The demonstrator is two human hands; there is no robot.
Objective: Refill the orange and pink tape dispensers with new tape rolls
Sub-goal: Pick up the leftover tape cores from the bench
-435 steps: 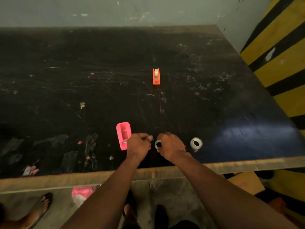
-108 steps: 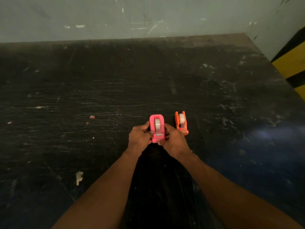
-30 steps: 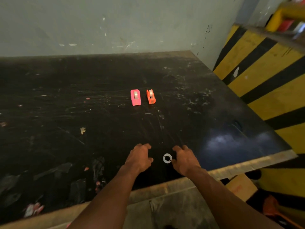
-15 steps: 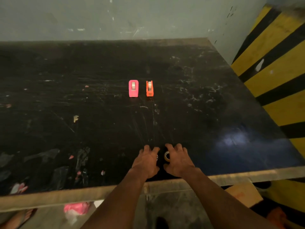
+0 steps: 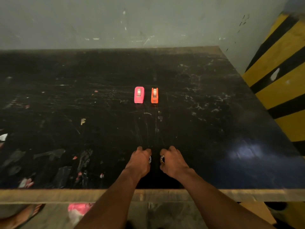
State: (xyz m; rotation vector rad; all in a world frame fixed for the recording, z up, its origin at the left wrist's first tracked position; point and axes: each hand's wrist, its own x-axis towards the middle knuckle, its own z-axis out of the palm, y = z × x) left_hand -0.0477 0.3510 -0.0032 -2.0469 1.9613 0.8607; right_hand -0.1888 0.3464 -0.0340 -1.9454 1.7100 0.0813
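Observation:
The pink tape dispenser [image 5: 139, 95] and the orange tape dispenser [image 5: 154, 95] stand side by side in the middle of the black table [image 5: 214, 129], each with a tape roll seated in it. Near the front edge, my left hand [image 5: 140, 160] is closed around a small white ring-shaped spool [image 5: 150, 159]. My right hand [image 5: 172, 161] is closed around a second white ring-shaped spool [image 5: 162, 159]. Both hands sit close together, well short of the dispensers. Most of each spool is hidden by my fingers.
Scraps of tape and paper litter the table's left front area [image 5: 54, 162]. A grey wall [image 5: 148, 22] backs the table and a yellow-and-black striped barrier [image 5: 283, 76] stands at the right. A pink bag [image 5: 77, 210] and a sandalled foot [image 5: 19, 217] are on the floor below.
My hands have gone from spread fingers over the small rings to closed fists, one ring in each. The dispensers have not moved on the table.

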